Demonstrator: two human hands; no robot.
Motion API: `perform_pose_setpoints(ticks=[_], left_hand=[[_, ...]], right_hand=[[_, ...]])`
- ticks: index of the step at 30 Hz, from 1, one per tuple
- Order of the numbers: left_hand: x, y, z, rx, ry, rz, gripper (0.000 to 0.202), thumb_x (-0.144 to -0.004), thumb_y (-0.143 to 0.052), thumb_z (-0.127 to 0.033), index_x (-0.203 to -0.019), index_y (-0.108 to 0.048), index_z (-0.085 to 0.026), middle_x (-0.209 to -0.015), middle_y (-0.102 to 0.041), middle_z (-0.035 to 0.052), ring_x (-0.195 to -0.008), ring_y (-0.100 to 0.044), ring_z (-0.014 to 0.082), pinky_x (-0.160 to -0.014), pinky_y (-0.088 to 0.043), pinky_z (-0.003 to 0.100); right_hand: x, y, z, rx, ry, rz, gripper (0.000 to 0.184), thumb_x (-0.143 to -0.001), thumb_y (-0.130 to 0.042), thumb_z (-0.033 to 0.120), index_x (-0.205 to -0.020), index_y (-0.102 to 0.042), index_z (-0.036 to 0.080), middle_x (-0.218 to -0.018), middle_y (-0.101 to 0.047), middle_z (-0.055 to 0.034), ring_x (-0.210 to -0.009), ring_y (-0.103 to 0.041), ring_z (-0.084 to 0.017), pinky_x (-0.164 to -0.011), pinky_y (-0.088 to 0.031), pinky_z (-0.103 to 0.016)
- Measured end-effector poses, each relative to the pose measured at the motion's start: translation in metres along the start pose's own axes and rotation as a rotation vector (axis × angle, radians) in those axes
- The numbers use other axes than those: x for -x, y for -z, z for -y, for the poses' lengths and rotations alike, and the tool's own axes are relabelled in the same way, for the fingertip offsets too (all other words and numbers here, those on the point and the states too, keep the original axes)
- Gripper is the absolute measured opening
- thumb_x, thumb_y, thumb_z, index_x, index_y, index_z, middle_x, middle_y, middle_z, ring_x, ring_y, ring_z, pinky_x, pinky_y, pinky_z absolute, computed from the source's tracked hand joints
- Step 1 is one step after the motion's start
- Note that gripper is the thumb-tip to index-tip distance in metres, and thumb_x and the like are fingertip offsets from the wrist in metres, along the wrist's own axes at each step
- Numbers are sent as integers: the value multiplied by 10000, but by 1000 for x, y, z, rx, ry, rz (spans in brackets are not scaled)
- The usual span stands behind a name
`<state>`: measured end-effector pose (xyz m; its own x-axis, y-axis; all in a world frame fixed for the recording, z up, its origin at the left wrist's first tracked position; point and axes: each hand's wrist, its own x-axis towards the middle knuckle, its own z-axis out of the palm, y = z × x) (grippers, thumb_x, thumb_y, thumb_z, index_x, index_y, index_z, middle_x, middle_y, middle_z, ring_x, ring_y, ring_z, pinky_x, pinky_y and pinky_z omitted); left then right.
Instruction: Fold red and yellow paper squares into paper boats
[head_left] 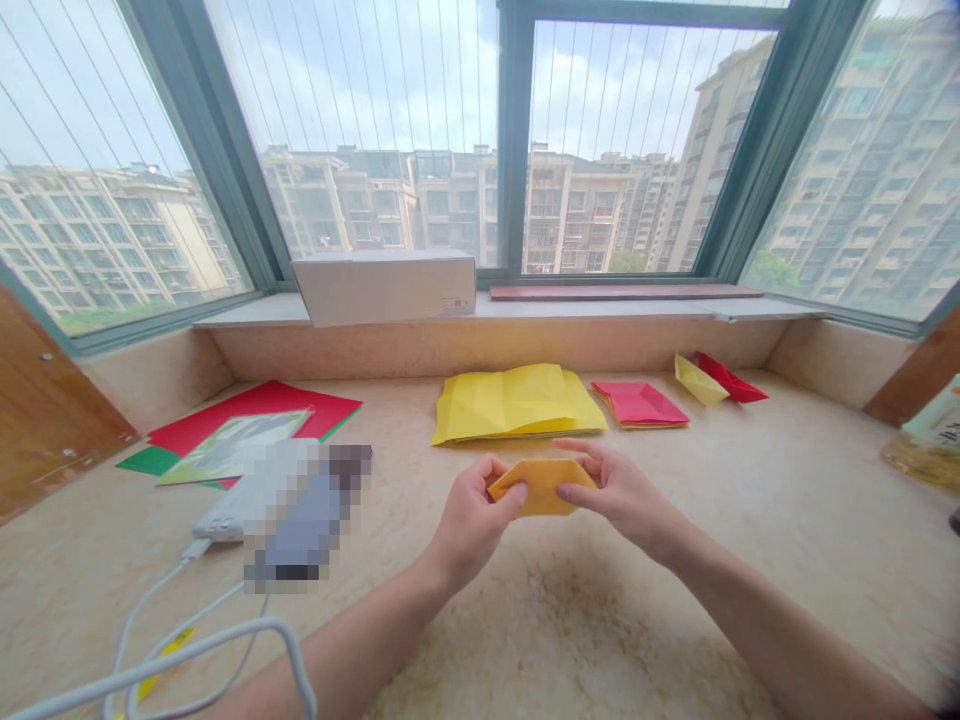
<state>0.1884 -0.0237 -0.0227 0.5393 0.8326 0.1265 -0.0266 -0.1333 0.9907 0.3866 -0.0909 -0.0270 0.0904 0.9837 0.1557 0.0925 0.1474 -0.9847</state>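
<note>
At the middle of the mottled beige stone counter (810, 500), holding a small, folded, six-sided piece of orange-yellow paper (546, 490) between two bare hands. Pinching its left end in the left hand (476, 500), with thumb on the near face and curled fingers behind. Pinching its right end in the right hand (611, 485), with thumb against the near face and index finger stretched out above the far edge — cannot tell how the hidden fingertips sit behind.

Just beyond, can see a flat stack of creased bright-yellow paper (517, 405), then to its right a folded pinkish-red paper square (641, 402) over yellow layers. Farther right, can make out a pale-yellow paper boat (699, 382) beside a red paper boat (733, 380).

Over on the left, can see a red paper sheet (255, 398) overlapping a green paper sheet (146, 460). Nearer on that side, can see a white plastic device (225, 510) plugged into a white cable (277, 622) — and, at the far windowsill, a long white box (386, 288).
</note>
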Motion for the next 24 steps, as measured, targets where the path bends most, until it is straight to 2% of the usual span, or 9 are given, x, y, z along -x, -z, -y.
perform_pose_setpoints(ticks=[4,9,13,16,21,24], left_hand=[[0,-1,0,40,31,89,258,-793,-681,-320,-870,-472,-190,-785,-677,25,-674,-631,151,-574,-437,223],[3,-4,2,-7,51,170,311,-792,-674,-313,-1002,-484,-184,-867,-704,65,-701,-670,192,-593,-483,267],[5,-5,2,-90,51,275,291,-812,-669,-353,-997,-576,-148,-838,-694,62,-729,-643,183,-648,-467,270],[6,-5,1,-188,16,323,216,-832,-635,-341,-897,-643,-135,-798,-639,32,-721,-581,160,-625,-419,246],[5,-4,0,-146,11,392,218,-842,-603,-339,-897,-642,-132,-773,-572,10,-701,-501,138,-620,-390,236],[5,-4,0,-161,-4,403,214,-835,-612,-334,-891,-641,-129,-772,-558,8,-709,-480,137,-630,-376,237]], right_hand=[[0,2,4,19,-13,-61,510,-786,-731,336,-1246,-568,189,-913,-722,-55,-853,-697,-213,-750,-546,-349],[2,-5,6,164,24,-124,456,-790,-696,293,-1225,-595,200,-860,-700,-32,-751,-656,-183,-673,-508,-313],[4,-9,9,266,107,-134,416,-785,-696,251,-1195,-630,228,-830,-691,-11,-780,-642,-183,-754,-496,-336],[5,-9,10,206,133,-152,391,-767,-735,281,-1148,-660,239,-850,-691,-11,-805,-641,-184,-783,-500,-339],[4,-8,14,-8,63,-167,320,-698,-816,342,-973,-706,219,-906,-721,-24,-836,-656,-177,-754,-510,-296],[5,-9,17,-90,8,-131,309,-676,-841,343,-918,-704,209,-854,-725,-8,-775,-654,-151,-709,-500,-265]])
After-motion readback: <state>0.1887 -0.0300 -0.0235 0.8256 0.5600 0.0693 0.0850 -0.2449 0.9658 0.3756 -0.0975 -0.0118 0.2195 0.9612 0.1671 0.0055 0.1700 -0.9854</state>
